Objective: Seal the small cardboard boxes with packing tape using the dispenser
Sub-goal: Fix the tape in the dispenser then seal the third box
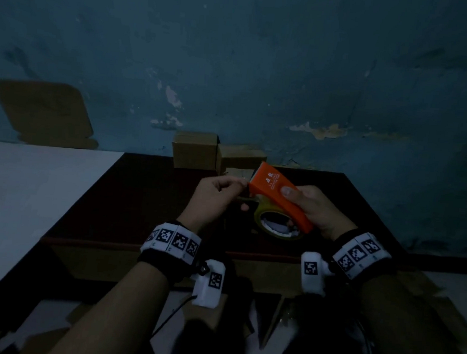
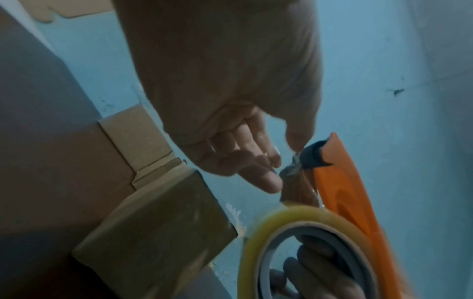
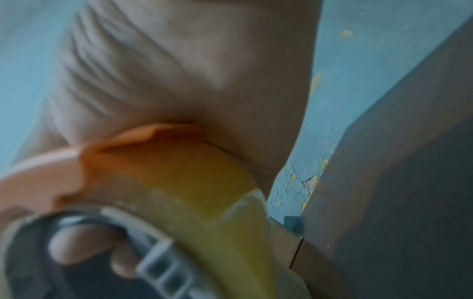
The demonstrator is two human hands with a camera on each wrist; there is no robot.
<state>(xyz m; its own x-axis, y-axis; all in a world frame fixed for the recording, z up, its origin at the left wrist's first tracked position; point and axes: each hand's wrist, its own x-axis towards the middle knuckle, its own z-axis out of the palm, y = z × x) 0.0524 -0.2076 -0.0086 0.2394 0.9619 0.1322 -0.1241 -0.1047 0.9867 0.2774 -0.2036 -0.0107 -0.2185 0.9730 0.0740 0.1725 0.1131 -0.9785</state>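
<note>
An orange tape dispenser (image 1: 279, 196) with a yellowish tape roll (image 1: 276, 224) is at centre frame, above the dark worktop (image 1: 131, 197). The right hand (image 1: 318, 210) wraps around its body, fingers through the roll's core. The left hand (image 1: 217, 195) pinches at the toothed front edge, apparently the loose tape end (image 2: 290, 172). The tape could fold onto itself or the teeth nick a finger. Two cardboard boxes (image 1: 195, 150) sit just above, against the wall; contents hidden.

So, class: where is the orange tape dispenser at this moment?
In the head view, the orange tape dispenser is held in the right hand above the dark table, its cutter end at the left hand.
</note>
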